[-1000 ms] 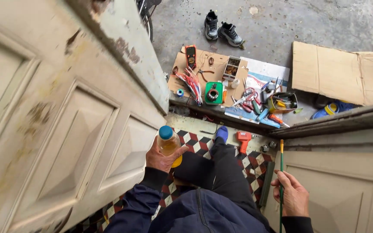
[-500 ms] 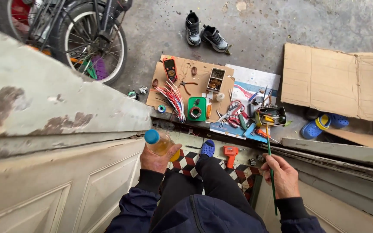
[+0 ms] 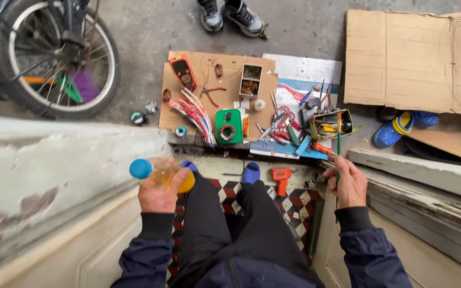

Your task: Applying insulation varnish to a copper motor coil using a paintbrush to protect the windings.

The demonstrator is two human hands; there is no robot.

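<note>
**A:** What's being held in each hand here?

**B:** A clear bottle with a blue cap (image 3: 158, 174) is wrapped by the left hand (image 3: 158, 194), fingers closed round its body, cap tipped out to the left. Yellowish liquid can be seen inside. A thin green rod (image 3: 338, 160) is pinched upright in the right hand (image 3: 348, 184), fingers pressed together on it. What kind of tool it is can't be told.

**A:** And the room around them?

**B:** Pretty tight. The left hand is crowded by the worn door (image 3: 54, 176), whose chipped top edge runs just beside the bottle. The right hand is set close against the painted door frame (image 3: 417, 178). Between them only a narrow strip of chequered tile floor (image 3: 294, 205) is left, mostly taken up by the legs and blue shoes (image 3: 251, 173). An orange tool (image 3: 281, 176) is lying on the tiles near the right shoe.

**A:** Past the step?

**B:** A flat cardboard sheet (image 3: 209, 96) is laid on the concrete, its near edge right at the threshold, loaded with a bundle of wires (image 3: 196, 114), a green reel (image 3: 228, 126), an orange meter (image 3: 183, 73) and pliers. A small tool tray (image 3: 329, 121) is set to the right. A bicycle wheel (image 3: 54, 58) is parked on the left, a bigger cardboard piece (image 3: 414, 58) on the right, with open concrete between.
</note>
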